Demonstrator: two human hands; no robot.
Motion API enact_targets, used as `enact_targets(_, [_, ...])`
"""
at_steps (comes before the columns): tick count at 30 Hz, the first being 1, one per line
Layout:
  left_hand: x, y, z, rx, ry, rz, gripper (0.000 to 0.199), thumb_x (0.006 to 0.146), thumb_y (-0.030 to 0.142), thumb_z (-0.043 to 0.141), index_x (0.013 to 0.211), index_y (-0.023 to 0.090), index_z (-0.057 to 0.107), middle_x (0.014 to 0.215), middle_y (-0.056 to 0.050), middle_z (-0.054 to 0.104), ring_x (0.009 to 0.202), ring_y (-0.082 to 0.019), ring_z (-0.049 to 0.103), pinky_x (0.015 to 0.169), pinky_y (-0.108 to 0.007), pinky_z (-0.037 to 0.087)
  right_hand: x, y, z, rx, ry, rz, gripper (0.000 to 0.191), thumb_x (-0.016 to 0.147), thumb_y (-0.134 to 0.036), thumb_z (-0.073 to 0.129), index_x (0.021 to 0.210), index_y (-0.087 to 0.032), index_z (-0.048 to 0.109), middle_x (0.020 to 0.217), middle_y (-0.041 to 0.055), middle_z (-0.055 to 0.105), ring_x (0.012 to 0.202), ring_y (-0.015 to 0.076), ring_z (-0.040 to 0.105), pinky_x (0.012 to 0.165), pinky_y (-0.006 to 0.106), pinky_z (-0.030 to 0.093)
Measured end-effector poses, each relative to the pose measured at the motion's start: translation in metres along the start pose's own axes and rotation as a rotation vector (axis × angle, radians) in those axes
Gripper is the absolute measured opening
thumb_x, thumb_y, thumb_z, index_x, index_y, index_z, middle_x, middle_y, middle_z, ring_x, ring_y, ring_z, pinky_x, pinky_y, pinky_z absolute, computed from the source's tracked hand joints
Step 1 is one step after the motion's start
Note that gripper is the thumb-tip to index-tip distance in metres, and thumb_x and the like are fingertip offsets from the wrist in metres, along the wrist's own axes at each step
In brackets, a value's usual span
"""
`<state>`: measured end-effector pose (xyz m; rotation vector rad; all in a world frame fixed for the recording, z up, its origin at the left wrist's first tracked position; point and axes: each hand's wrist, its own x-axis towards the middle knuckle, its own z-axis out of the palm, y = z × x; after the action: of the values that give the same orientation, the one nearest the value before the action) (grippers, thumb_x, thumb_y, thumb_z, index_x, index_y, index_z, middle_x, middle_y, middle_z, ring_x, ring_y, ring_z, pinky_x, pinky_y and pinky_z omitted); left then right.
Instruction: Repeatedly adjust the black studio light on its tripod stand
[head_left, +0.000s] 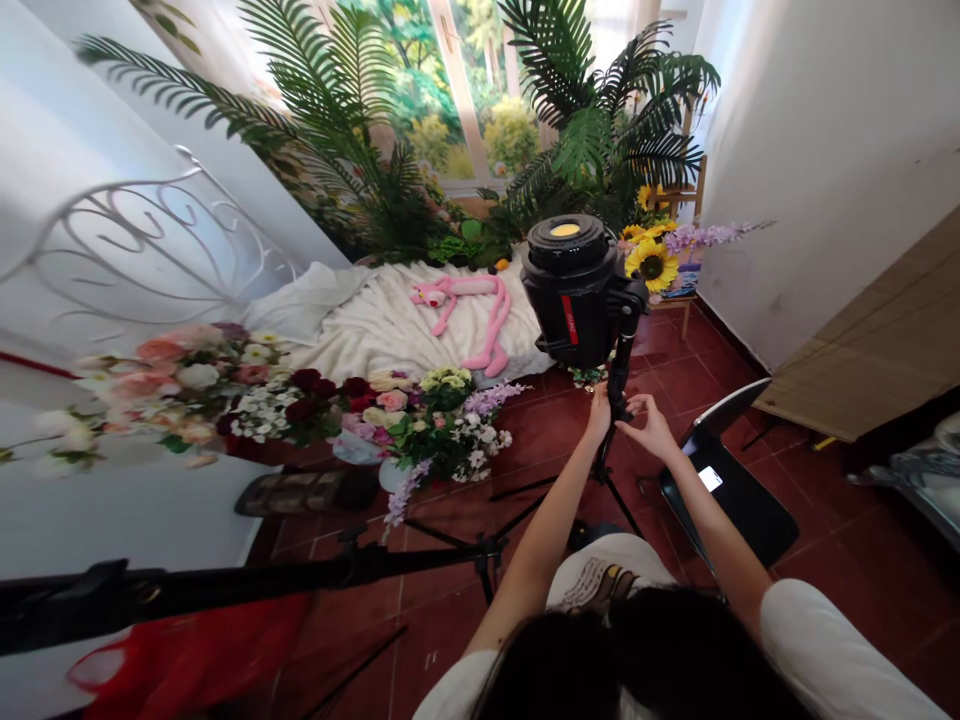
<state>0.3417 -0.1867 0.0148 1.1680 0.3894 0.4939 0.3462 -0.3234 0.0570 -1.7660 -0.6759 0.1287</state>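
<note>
A black studio light (574,300) with a red label and a yellow disc on top is mounted on a black stand (618,372). My left hand (599,412) is wrapped at the stand's upper part, just below the light. On the stand's other side, my right hand (649,426) has its thumb and fingers apart, with fingertips close to the stand; whether they touch it is unclear. Beyond the light, a pink plush toy (491,325) lies on a white fluffy blanket (375,330).
Flowers (420,420) line the bed's near edge. A black boom arm (300,572) crosses the lower left. At the right stands a black chair (742,510) with a phone (709,479) on it. Tripod legs (525,485) spread over the red tiles. Palms (592,130) flank the window backdrop.
</note>
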Motion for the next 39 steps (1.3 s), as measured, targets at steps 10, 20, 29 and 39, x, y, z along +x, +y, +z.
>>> enact_targets(10, [0.002, -0.002, 0.0, -0.017, 0.005, -0.008, 0.031, 0.092, 0.046, 0.05, 0.084, 0.017, 0.058, 0.076, -0.001, 0.059, 0.068, -0.011, 0.052, 0.071, -0.024, 0.046, -0.017, 0.007, 0.02, 0.034, 0.236, 0.144, 0.044, 0.075, -0.054, 0.069, 0.098, -0.02, 0.051, 0.083, 0.0051, 0.069, 0.076, 0.0191, 0.067, 0.078, 0.035, 0.053])
enact_targets(20, [0.001, 0.0, 0.0, -0.028, -0.036, -0.051, 0.03, 0.093, 0.045, 0.048, 0.084, 0.017, 0.057, 0.071, 0.0, 0.061, 0.063, -0.011, 0.054, 0.068, -0.025, 0.047, -0.012, 0.014, 0.025, 0.78, 0.204, 0.756, 0.024, 0.077, -0.033, 0.073, 0.087, -0.021, 0.055, 0.069, 0.0016, 0.069, 0.068, 0.0161, 0.071, 0.071, 0.03, 0.06])
enact_targets(29, [0.002, -0.004, -0.001, -0.046, -0.046, -0.04, 0.034, 0.09, 0.05, 0.049, 0.086, 0.018, 0.058, 0.072, 0.0, 0.063, 0.064, -0.011, 0.057, 0.069, -0.026, 0.048, -0.017, 0.012, 0.021, 0.281, 0.308, 0.379, 0.043, 0.069, -0.041, 0.074, 0.098, -0.022, 0.05, 0.082, 0.001, 0.068, 0.078, 0.0173, 0.069, 0.077, 0.034, 0.056])
enact_targets(39, [0.0, 0.001, 0.0, -0.014, -0.031, -0.054, 0.028, 0.092, 0.042, 0.048, 0.087, 0.017, 0.058, 0.075, -0.002, 0.065, 0.069, -0.012, 0.061, 0.072, -0.026, 0.05, -0.017, -0.029, 0.02, -0.58, 0.201, 0.225, 0.033, 0.077, -0.036, 0.067, 0.104, -0.025, 0.051, 0.093, 0.0034, 0.072, 0.087, 0.0261, 0.068, 0.072, 0.034, 0.047])
